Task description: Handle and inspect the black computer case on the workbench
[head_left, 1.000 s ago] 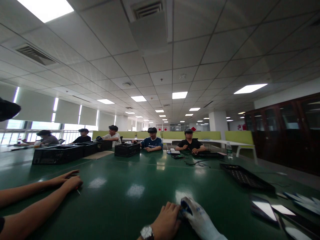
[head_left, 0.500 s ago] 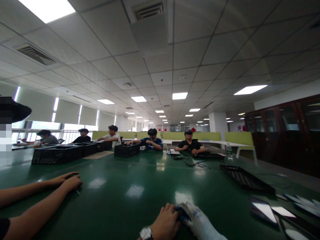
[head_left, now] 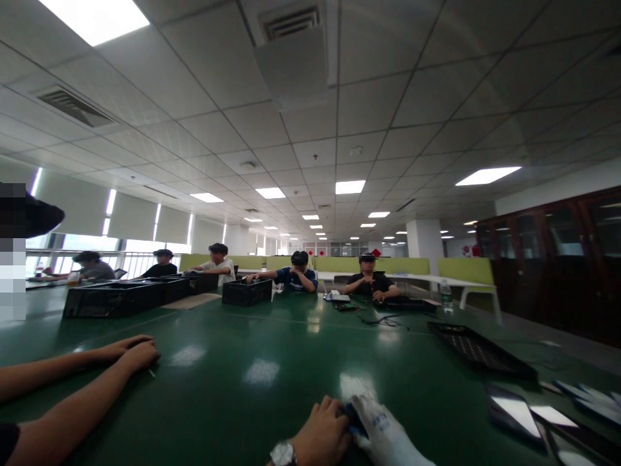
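At the bottom edge of the green table [head_left: 272, 343], my left hand [head_left: 324, 432] is bare and wears a wristwatch [head_left: 281, 454]. Its fingers curl round the blue-tipped finger end of a white glove [head_left: 385, 433]. That glove covers my right hand [head_left: 381, 427], which lies close against the left one on the table top. The gloved fingertips are hidden under my left fingers, so their pose does not show.
A co-worker's two bare forearms rest on the table at the left, hands together [head_left: 133, 353]. Black crates [head_left: 111, 299] [head_left: 246, 291] stand further back, with a black tray [head_left: 480, 353] and shiny flat panels [head_left: 519, 408] at right. Several seated people [head_left: 369, 281] work along the far side.
My left fingers have closed further over the glove's blue tips, and both hands sit slightly lower in view. A person across the table raised an arm. The co-worker's hands stayed put.
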`<state>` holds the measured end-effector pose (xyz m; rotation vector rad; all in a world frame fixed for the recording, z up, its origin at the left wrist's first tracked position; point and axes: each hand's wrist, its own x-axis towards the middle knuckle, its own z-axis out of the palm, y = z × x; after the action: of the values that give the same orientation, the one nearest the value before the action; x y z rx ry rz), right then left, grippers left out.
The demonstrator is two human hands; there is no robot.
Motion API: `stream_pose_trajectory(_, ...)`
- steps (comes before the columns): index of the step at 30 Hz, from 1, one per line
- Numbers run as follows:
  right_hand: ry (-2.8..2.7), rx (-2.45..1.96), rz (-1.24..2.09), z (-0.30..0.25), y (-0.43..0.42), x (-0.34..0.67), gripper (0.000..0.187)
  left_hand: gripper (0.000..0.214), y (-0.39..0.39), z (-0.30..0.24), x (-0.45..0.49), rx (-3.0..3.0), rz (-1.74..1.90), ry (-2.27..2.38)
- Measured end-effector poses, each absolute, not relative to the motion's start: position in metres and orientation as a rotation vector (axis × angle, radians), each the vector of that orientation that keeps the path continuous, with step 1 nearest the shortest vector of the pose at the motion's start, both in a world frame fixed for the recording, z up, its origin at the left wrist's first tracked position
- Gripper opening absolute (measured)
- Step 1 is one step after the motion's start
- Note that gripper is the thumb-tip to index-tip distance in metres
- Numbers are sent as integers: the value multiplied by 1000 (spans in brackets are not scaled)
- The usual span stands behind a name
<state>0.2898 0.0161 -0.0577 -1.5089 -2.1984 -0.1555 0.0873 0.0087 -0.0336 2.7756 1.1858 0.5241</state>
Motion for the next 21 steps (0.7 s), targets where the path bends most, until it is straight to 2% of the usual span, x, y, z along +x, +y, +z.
stream_pose_trajectory(9, -2182, -1532, -399, -60, 18, 283, 53, 36, 12, -34, 90, 2821, 504, 1148)
stream_pose_trajectory(16, -2209, -1737, -344, -38, 0, 270, 57, 41, 10, -32, 89, 2817, 486, 1133)
stream_pose_trajectory(21, -2229, -1715, -376, -51, 8, 277, 61, 50, 7, -29, 90, 2811, 460, 1126)
